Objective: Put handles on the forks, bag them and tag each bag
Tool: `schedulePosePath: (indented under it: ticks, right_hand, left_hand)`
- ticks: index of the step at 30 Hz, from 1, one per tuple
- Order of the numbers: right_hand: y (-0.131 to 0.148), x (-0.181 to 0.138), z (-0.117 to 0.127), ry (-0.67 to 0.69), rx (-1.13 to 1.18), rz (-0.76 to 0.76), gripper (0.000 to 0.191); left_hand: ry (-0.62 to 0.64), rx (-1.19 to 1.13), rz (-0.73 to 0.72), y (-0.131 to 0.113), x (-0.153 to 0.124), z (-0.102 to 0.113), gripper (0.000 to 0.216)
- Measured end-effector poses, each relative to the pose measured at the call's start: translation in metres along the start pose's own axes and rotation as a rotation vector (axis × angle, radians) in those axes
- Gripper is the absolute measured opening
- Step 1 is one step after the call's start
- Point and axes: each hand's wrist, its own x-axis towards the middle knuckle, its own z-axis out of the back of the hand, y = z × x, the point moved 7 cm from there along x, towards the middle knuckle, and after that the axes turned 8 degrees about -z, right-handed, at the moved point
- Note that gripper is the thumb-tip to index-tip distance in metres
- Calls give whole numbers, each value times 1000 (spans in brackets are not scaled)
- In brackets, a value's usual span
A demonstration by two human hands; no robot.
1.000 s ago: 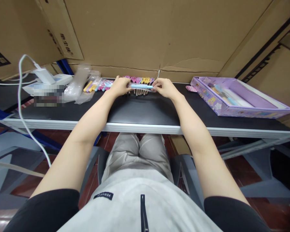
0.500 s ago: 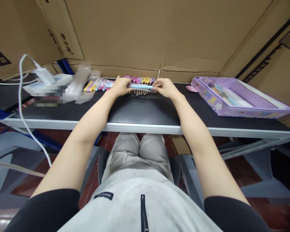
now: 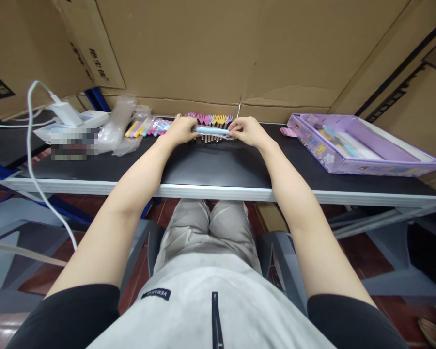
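A light blue pen-like stick (image 3: 212, 130) is held level between my two hands over the black table top (image 3: 218, 167). My left hand (image 3: 180, 130) pinches its left end and my right hand (image 3: 246, 131) pinches its right end, fingers closed on both. Just behind the stick lies a row of several small pink, yellow and purple forks (image 3: 209, 119) with brown handles. To the left of my left hand lie more coloured sticks (image 3: 143, 129) beside clear plastic bags (image 3: 118, 127).
A purple open box (image 3: 363, 148) with items inside sits at the right of the table. A white charger with cable (image 3: 63, 112) and a white device rest at the left. Cardboard sheets (image 3: 218, 53) stand as a wall behind the table. Grey plastic chairs are below.
None of the hands or the stick has visibly moved; only the view has shifted very slightly.
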Motion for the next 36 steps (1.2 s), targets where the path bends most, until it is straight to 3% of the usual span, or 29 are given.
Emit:
schedulePosePath:
  ticks: [7,11,19,29,36]
  right_hand:
    - [-1,1,-3,39,18,-11,10]
    - [2,0,-7,72,29,-12,17]
    - [-4,3,-20,172,78,-56,20]
    - [0,3,-26,162,343,-133,41]
    - [8,-11,-41,328,442,-236,39]
  left_hand:
    - [-3,28,7,-2,0,-2,6]
    - [-35,33,-4,-8,-1,0,15]
    - [-61,28,-95,-20,-4,6,29]
    - [-136,-71,-289,-26,8,-11,27]
    - [-136,-105,-385,-53,8,-12,32]
